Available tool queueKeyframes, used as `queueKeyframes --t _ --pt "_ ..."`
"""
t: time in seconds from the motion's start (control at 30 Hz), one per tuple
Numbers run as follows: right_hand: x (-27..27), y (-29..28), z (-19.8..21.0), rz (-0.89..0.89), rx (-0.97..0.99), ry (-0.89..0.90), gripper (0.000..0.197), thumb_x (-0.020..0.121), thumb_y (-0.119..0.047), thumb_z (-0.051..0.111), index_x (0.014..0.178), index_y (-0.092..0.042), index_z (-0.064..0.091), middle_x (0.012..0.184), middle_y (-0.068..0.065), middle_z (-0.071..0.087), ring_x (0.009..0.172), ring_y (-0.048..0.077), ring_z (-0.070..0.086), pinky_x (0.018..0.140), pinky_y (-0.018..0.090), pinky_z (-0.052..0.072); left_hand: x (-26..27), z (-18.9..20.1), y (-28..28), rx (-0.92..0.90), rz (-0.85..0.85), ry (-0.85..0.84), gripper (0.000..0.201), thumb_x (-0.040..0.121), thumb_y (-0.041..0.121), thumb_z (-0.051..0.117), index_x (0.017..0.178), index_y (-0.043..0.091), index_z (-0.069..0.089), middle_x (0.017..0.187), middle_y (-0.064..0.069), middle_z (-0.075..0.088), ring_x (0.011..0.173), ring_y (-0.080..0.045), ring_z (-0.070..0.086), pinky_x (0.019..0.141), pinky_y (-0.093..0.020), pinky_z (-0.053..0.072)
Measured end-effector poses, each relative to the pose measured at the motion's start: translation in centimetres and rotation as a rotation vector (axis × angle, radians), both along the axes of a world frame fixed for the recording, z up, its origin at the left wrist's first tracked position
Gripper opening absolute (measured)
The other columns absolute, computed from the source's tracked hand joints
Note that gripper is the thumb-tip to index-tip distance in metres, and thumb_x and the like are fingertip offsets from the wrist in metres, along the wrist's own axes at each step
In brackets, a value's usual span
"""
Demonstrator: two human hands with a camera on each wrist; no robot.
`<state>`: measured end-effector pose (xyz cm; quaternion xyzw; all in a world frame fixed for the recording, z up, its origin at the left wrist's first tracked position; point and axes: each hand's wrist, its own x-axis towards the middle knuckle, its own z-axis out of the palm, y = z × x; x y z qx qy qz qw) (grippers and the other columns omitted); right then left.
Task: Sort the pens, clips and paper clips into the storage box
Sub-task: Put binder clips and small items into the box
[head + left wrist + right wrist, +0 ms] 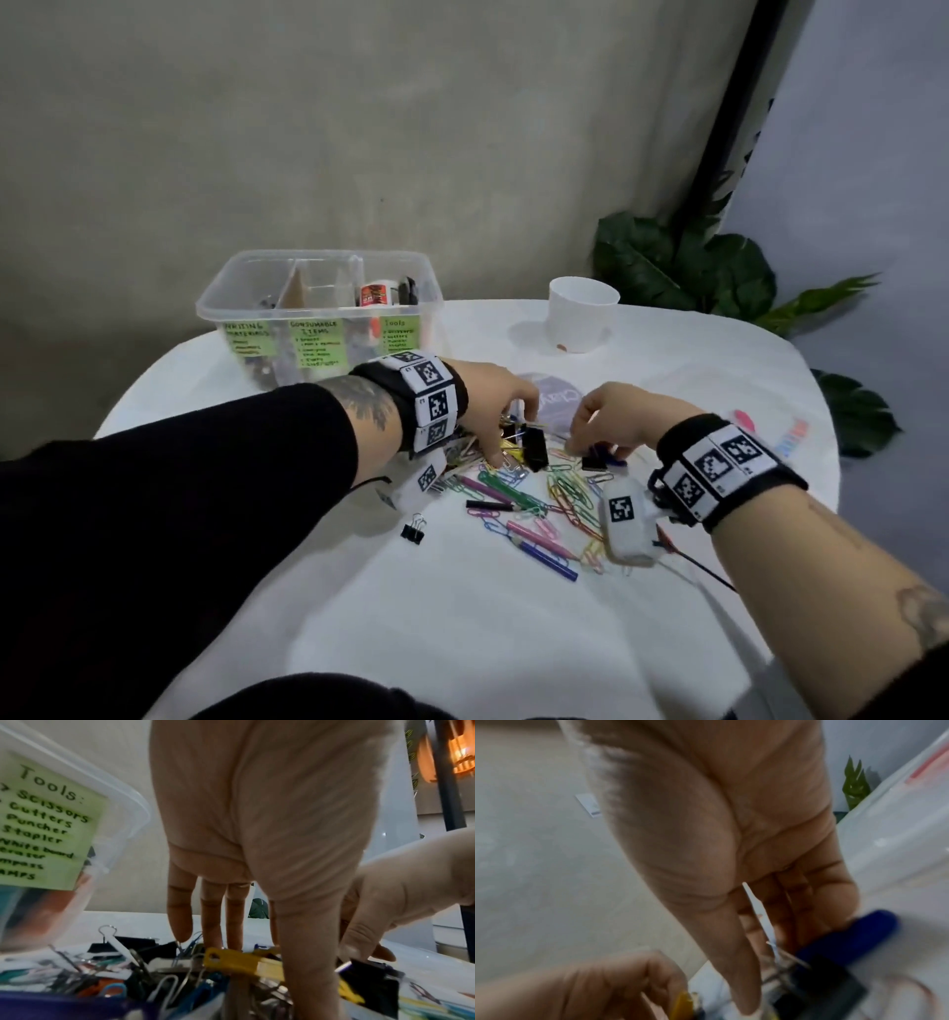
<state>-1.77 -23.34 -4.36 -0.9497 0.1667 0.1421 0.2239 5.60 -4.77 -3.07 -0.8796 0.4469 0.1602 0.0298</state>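
A heap of coloured paper clips [567, 491], short pens [500, 491] and binder clips lies mid-table. The clear storage box [318, 308], with green labels, stands behind it at the left. My left hand [506, 442] reaches down into the heap's far left; the thumb and fingers [216, 923] pinch a yellow clip [231, 961]. My right hand [590, 442] is just to its right, and its thumb and fingers close on the wire handles of a black binder clip [821, 983]. A blue clip [847, 935] lies against the right fingers.
A white cup [583, 313] stands at the back right of the white table [462, 616]. One black binder clip [413, 529] lies apart at the front left. A purple disc [552, 398] sits behind my hands. Plant leaves [683, 262] rise past the far edge.
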Motion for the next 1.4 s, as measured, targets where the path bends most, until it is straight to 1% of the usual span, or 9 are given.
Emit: queueKeyframes --t 0.3,0.43,0.53,0.6,0.87,1.03,1.13,1.2,1.4 --pt "0.4 1.0 0.4 0.137 0.035 0.055 0.019 0.074 -0.014 0.075 0.092 -0.010 0.070 0.078 0.002 0.071 0.069 0.021 0.065 0.066 0.029 0.058 0.7 0.2 2.5 0.006 0.078 -0.079 0.031 0.070 0.030 0.084 0.096 0.025 0.068 0.088 0.011 0.066 0.078 -0.012 0.059 0.065 -0.023 0.046" --pt "1.7 2.0 1.0 0.062 0.043 0.000 0.020 0.075 -0.005 0.063 0.092 0.002 0.069 0.085 0.018 0.075 0.073 0.033 0.073 0.076 0.047 0.061 1.4 -0.1 5.1 -0.045 0.124 -0.098 0.017 0.076 0.030 0.081 0.086 0.022 0.070 0.084 0.009 0.069 0.077 -0.012 0.062 0.060 -0.019 0.045" --pt "3.1 3.7 1.3 0.076 -0.023 -0.066 0.005 0.084 -0.008 0.059 0.079 -0.006 0.061 0.080 0.009 0.067 0.067 0.023 0.066 0.062 0.031 0.058 1.7 -0.2 6.5 -0.165 0.184 -0.081 0.013 0.079 0.029 0.078 0.081 0.022 0.068 0.081 0.008 0.068 0.077 -0.013 0.064 0.065 -0.022 0.049" --pt "4.3 4.6 1.5 0.070 -0.012 -0.088 0.023 0.093 -0.013 0.055 0.070 -0.014 0.051 0.072 0.002 0.056 0.058 0.014 0.053 0.052 0.022 0.046 1.9 -0.2 7.1 -0.275 0.237 -0.061 0.011 0.081 0.027 0.076 0.080 0.021 0.067 0.082 0.008 0.069 0.077 -0.013 0.064 0.067 -0.023 0.050" --pt "5.0 7.1 1.8 0.173 -0.279 0.066 0.028 0.091 -0.022 0.061 0.067 -0.011 0.051 0.066 0.004 0.051 0.054 0.015 0.046 0.051 0.024 0.039 2.5 0.4 9.1 -0.445 0.438 -0.038 0.020 0.077 0.030 0.081 0.083 0.018 0.066 0.079 0.005 0.067 0.072 -0.014 0.062 0.060 -0.021 0.047" --pt "5.5 6.2 0.9 -0.042 0.102 -0.086 0.030 0.097 -0.025 0.045 0.073 -0.007 0.053 0.068 0.009 0.058 0.052 0.021 0.047 0.052 0.027 0.037 2.1 0.3 10.2 -0.143 0.553 0.004 0.050 0.058 0.055 0.087 0.090 0.022 0.066 0.084 0.003 0.070 0.067 -0.014 0.064 0.056 -0.025 0.051" --pt "5.6 5.0 1.0 -0.208 0.551 -0.278 0.021 0.095 -0.017 0.038 0.084 -0.002 0.046 0.066 0.013 0.064 0.045 0.021 0.038 0.046 0.026 0.030 1.7 -0.4 10.3 -0.115 0.561 0.184 0.057 0.053 0.051 0.091 0.095 0.023 0.065 0.093 0.000 0.071 0.065 -0.016 0.065 0.061 -0.027 0.058" --pt "4.9 3.9 1.8 -0.237 0.611 -0.365 0.012 0.092 -0.011 0.038 0.083 -0.005 0.044 0.057 0.009 0.056 0.050 0.021 0.038 0.047 0.026 0.029 1.4 -1.0 10.1 -0.187 0.528 0.256 0.053 0.056 0.041 0.093 0.096 0.021 0.065 0.096 -0.002 0.070 0.071 -0.019 0.067 0.064 -0.029 0.061" --pt "0.5 -0.1 3.1 -0.106 0.196 -0.142 0.006 0.086 -0.005 0.046 0.080 -0.005 0.049 0.064 0.014 0.050 0.055 0.024 0.043 0.047 0.028 0.034 -0.3 -1.2 7.3 -0.382 0.320 0.092 0.033 0.068 0.047 0.084 0.092 0.034 0.065 0.093 0.013 0.064 0.082 -0.008 0.062 0.072 -0.027 0.054"
